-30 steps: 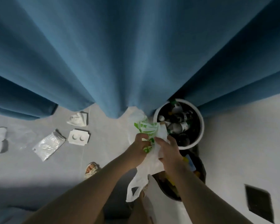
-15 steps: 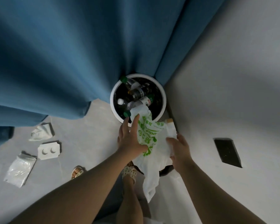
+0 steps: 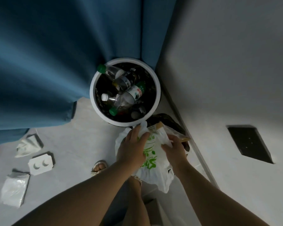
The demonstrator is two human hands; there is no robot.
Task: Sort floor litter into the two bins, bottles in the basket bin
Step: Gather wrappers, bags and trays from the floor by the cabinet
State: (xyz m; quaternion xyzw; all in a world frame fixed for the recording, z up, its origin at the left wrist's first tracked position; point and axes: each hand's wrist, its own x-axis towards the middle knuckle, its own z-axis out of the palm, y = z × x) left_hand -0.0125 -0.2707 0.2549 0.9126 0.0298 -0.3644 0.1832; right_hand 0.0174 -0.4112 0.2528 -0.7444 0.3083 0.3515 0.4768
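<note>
A white plastic bag with green print (image 3: 151, 162) hangs between both my hands, over a dark bin (image 3: 170, 121) by the wall. My left hand (image 3: 131, 148) lies on the bag's left side with the fingers bent over its top. My right hand (image 3: 174, 148) pinches the bag's upper right edge. Just beyond stands the white-rimmed basket bin (image 3: 92, 88), holding several plastic bottles (image 3: 127, 98) with green and white caps. The dark bin is mostly hidden under the bag; some brown packaging (image 3: 171, 132) shows in it.
Litter lies on the grey floor at left: a crumpled white piece (image 3: 27, 145), a white moulded tray with two dents (image 3: 40, 163) and a clear plastic pouch (image 3: 14, 190). A blue curtain (image 3: 55, 54) hangs behind. A white wall with a dark vent (image 3: 250, 143) runs on the right. My sandalled feet (image 3: 99, 167) are below.
The view has swung right and closer to the bins. Both hands have carried the bag from in front of the basket bin down over the dark bin.
</note>
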